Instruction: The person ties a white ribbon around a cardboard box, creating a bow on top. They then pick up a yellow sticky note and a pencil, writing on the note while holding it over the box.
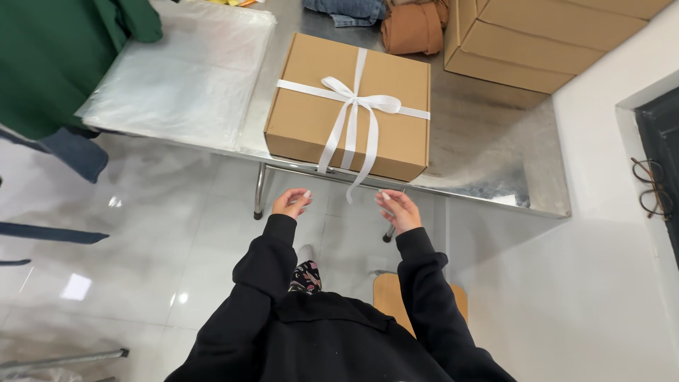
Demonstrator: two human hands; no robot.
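So in the head view, the person's two hands hang in the air just off the near edge of a steel table (488, 152), both in black sleeves. The left hand (291, 203) sits at about 7 o'clock from the cardboard box (311, 106), fingers loosely curled in toward the palm and holding nothing. The right hand (397, 209) is at roughly 5 o'clock from the box, fingers bent and a bit apart, also empty as far as anyone can see. The box rests flat on the table near the front edge, tied with a white ribbon (351, 99) crossed over the lid and knotted in a bow near the middle; the ribbon's tails drape down over the front face, and the longest one dangles past the table edge, ending between the two hands and nearer the right one, though it's hard to tell if a fingertip touches it. At 10 o'clock from the box lies a clear plastic sheet (184, 71) spread on the table, and a green garment (49, 56) hangs over the far left corner. At 2 o'clock there's a stack of plain cardboard cartons (530, 42), with a folded brown cloth (414, 28) and some denim (350, 10) at 12 o'clock. A pair of glasses (651, 187) sits on the ledge way off at 3 o'clock. Glossy white tile floor (141, 247) below.
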